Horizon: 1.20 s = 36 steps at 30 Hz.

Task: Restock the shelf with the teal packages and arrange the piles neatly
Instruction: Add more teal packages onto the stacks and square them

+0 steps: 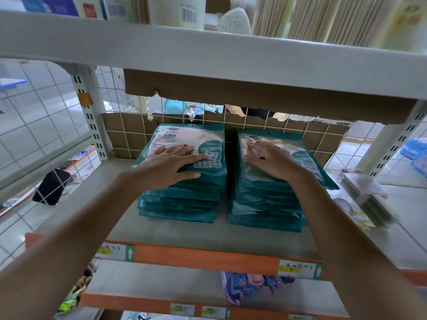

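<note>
**Shelf (pixel 175 229) stock under both palms**

Two piles of teal packages lie side by side at the centre of the frame. They sit back on the grey shelf against a wire grid (pixel 129 135) lined with torn cardboard (pixel 231 88). The left hand (pixel 172 165) lies flat on top of the left pile (pixel 182 199), fingers straight and spread, grasping nothing. The right hand (pixel 270 160) rests the same way on the right pile (pixel 265 209), fingers stretched across the top package, also gripping nothing. A narrow gap separates the piles, and several packages in the right pile jut out unevenly. At the right of the frame, a blurred stack of pale packets (pixel 372 202) lies near the right pile. An orange edge strip (pixel 203 255) carrying a price label (pixel 298 269) runs along the shelf front in the lower frame. An upper shelf (pixel 208 54) crosses the top of the frame, loaded with boxes and containers.
</note>
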### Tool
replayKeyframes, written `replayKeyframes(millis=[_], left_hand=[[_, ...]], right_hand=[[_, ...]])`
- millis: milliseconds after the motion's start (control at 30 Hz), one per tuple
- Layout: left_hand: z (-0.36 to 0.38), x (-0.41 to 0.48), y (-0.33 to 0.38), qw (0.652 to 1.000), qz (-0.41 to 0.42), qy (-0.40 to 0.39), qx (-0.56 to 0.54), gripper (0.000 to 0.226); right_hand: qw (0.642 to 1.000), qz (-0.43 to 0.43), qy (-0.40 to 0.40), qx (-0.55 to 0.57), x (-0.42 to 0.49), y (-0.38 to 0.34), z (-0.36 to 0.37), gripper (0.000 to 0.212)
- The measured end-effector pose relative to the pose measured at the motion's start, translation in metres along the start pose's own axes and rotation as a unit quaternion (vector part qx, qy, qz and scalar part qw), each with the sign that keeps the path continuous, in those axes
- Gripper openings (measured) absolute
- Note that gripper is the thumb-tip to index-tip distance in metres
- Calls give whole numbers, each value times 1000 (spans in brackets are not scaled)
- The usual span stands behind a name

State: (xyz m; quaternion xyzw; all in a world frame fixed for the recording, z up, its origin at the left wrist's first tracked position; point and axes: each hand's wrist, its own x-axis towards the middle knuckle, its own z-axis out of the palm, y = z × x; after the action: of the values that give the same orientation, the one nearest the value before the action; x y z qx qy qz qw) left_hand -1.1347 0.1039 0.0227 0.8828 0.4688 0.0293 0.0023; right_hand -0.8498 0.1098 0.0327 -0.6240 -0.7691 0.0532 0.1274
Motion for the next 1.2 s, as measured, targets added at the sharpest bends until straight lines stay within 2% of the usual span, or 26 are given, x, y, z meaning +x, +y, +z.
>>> replayKeyframes(millis=[67,367,433,500,567,633,733,867,967,1033,1133,1200], left_hand=[[0,2,-1,1000,-2,-1,3,96],[-5,4,1,999,-21,-24,-19,113],[-6,-2,4,998,-30,6,-51,113],[-7,-13,7,990,-42,91,-97,108],[-5,-26,12,970,-51,201,-124,96],[1,-40,15,942,-67,298,-141,75],[14,-59,10,895,-100,375,-221,63],[38,-75,3,840,-164,386,-343,59],[57,-80,0,779,-187,359,-478,58],[72,-81,-3,753,-188,335,-534,57],[89,-78,-4,739,-180,306,-573,52],[92,-76,-1,736,-175,286,-588,50]], right_hand=[[1000,2,-4,2,0,1,1,63],[1000,5,-5,7,-4,-1,1,64],[1000,7,-3,14,-5,-2,0,63],[999,15,0,41,-6,-3,-2,62],[997,22,11,76,-7,-5,-4,59],[996,14,41,73,-10,-8,-6,52],[991,-23,129,13,-23,-18,-10,39],[961,-121,227,104,-55,-41,-2,28],[942,-177,224,176,-79,-59,19,31],[943,-166,201,205,-90,-67,38,37],[945,-125,196,231,-98,-70,68,34],[952,-63,166,249,-99,-71,82,36]])
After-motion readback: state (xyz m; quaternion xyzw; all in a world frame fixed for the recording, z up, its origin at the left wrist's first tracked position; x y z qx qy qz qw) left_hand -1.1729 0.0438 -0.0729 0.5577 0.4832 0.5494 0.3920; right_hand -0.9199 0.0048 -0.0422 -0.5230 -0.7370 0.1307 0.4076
